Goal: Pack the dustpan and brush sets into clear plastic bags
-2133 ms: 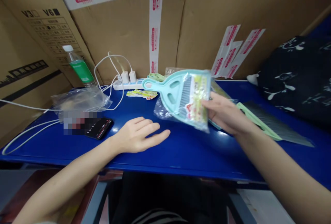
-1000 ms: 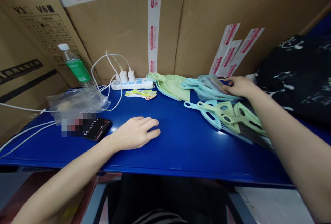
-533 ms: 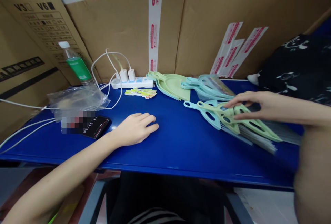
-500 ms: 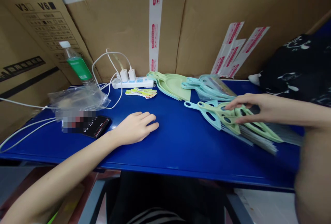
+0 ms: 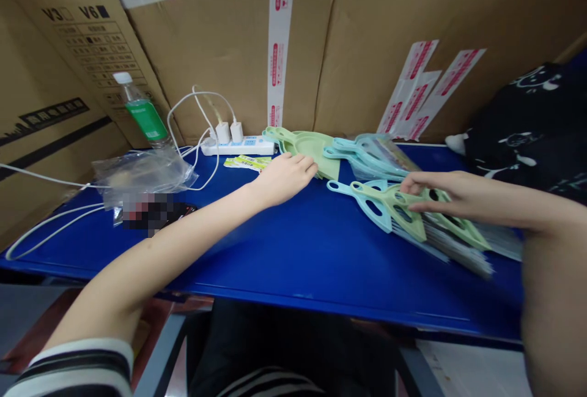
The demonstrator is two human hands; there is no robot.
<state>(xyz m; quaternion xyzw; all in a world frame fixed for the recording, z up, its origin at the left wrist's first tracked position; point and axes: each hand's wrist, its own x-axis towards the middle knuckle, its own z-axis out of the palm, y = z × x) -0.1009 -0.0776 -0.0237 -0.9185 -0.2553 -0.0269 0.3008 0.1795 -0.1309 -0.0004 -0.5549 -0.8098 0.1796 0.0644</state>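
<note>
At mid-frame on the blue counter (image 5: 293, 250), the left hand (image 5: 284, 178), grip loosely spread, touches the green dustpans (image 5: 321, 151) with its fingertips, while further right the right hand (image 5: 443, 196) rests on the stacked brushes (image 5: 403, 216), its grip impossible to tell.

**Bench stock, counted**
- Blue table (image 5: 293, 256): one.
- Hands: two. The left hand (image 5: 287, 177) is at 12 o'clock and the right hand (image 5: 443, 196) at 3 o'clock.
- Green dustpans (image 5: 323, 147): nested stack at 12 o'clock, number not readable.
- Bagged blue dustpans (image 5: 367, 158): stack at 1 o'clock, at least two.
- Blue brush (image 5: 351, 194): one, at 2 o'clock.
- Green brushes (image 5: 387, 195): at least two, overlapping, at 3 o'clock.
- Water bottle (image 5: 143, 114): one, at 10 o'clock.
- Power strip (image 5: 243, 147): one, at 11 o'clock.
- White chargers (image 5: 223, 133): two.
- Tape strips (image 5: 413, 82): three, at 1 o'clock.
- Black bag (image 5: 532, 128): one.
</note>
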